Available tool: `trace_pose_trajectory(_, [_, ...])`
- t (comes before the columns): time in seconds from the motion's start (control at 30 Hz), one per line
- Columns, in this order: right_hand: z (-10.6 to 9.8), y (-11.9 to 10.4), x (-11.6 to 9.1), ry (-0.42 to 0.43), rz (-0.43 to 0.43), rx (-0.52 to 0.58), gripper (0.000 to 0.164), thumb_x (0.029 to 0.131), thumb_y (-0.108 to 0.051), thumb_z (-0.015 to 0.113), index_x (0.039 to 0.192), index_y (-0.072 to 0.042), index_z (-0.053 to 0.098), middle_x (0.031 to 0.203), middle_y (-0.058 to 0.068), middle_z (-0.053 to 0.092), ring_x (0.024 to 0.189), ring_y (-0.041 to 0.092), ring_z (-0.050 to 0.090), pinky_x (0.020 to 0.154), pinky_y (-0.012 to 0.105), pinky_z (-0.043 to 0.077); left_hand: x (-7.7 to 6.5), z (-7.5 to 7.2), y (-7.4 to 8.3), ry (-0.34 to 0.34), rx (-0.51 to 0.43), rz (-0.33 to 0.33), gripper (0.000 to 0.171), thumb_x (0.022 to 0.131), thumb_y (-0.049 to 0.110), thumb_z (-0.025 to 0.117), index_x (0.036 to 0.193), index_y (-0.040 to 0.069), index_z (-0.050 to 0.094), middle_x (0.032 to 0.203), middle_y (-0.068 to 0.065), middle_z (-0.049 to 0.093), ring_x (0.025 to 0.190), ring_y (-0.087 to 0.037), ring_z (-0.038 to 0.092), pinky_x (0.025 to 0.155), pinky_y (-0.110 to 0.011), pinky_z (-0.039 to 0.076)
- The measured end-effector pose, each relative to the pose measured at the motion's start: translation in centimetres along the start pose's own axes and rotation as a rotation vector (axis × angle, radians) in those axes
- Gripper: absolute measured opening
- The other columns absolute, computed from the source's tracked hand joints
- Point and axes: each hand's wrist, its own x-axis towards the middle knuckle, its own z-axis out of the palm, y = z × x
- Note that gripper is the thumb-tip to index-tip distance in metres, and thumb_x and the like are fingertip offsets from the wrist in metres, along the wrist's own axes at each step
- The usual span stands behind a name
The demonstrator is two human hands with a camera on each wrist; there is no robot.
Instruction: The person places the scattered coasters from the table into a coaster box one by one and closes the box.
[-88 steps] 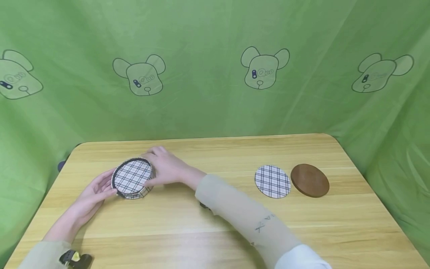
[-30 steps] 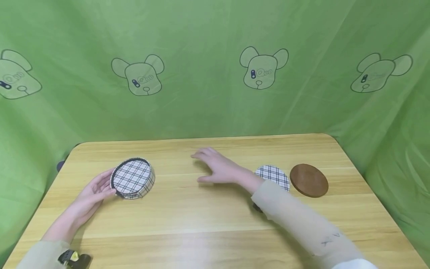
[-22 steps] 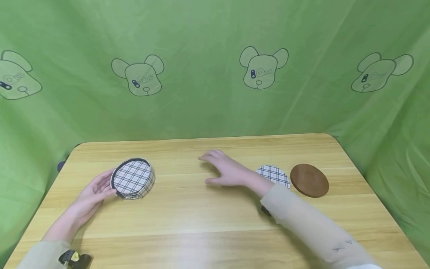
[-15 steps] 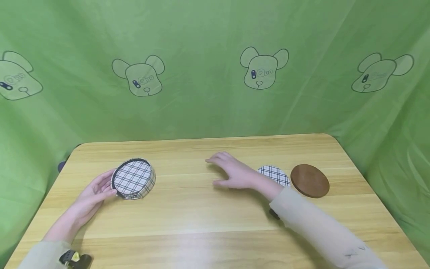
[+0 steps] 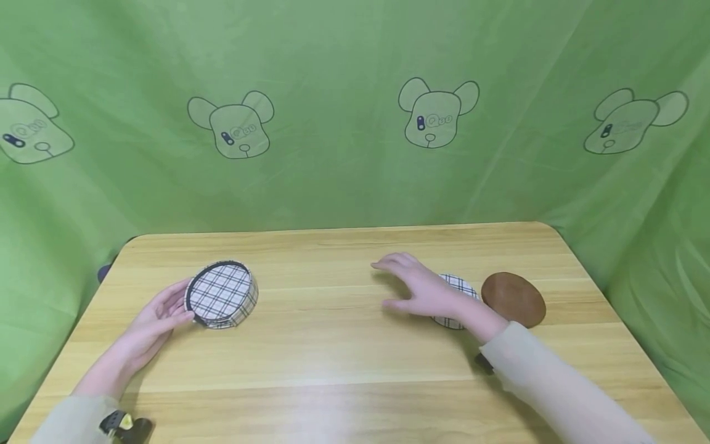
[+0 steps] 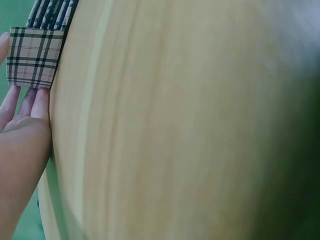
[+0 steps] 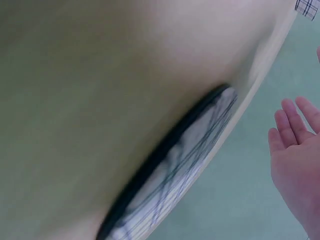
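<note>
The left hand [image 5: 152,324] curls thumb and fingers round the plaid holder [image 5: 247,303] toward the counter's [image 5: 310,351] left edge; an inner plaid disc [image 5: 220,288] sits inside, so that part looks done. The right hand [image 5: 427,293], fingers spread, grasps nothing; earlier at the holder, it has moved rightward. Past it, a loose plaid disc [image 5: 461,283] and, nearer the right edge, a brown disc [image 5: 513,299] remain outside.

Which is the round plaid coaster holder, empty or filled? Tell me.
Not empty: stacked coasters show edge-on past the wall of the coaster holder in the left wrist view. How full, I cannot tell.
</note>
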Motion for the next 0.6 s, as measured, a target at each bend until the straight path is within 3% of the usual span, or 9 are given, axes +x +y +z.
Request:
trace_pose_trajectory(0.27, [-0.6, 1.4, -2.0, 0.020, 0.045, -0.005, 0.074, 0.092, -0.028, 0.083, 0.155, -0.006, 0.051, 0.156, 0.017, 0.051, 0.147, 0.038, 0.045, 0.124, 0.063, 0.042, 0.0, 0.2, -0.1, -0.003, -0.015, 0.014, 0.069, 0.101, -0.010, 0.058, 0.162, 0.008, 0.033, 0.140, 0.026, 0.055, 0.126, 0.012, 0.056, 0.106, -0.002, 0.045])
trace_pose_trajectory(0.6, [-0.8, 3.0, -3.9, 0.048, 0.041, -0.043, 0.072, 0.091, -0.028, 0.085, 0.150, -0.004, 0.054, 0.150, 0.018, 0.056, 0.141, 0.040, 0.049, 0.120, 0.064, 0.045, 0.1, 0.1, -0.1, -0.011, -0.044, 0.030, 0.062, 0.101, -0.013, 0.055, 0.149, 0.026, 0.049, 0.141, 0.025, 0.057, 0.126, 0.011, 0.057, 0.106, -0.004, 0.047])
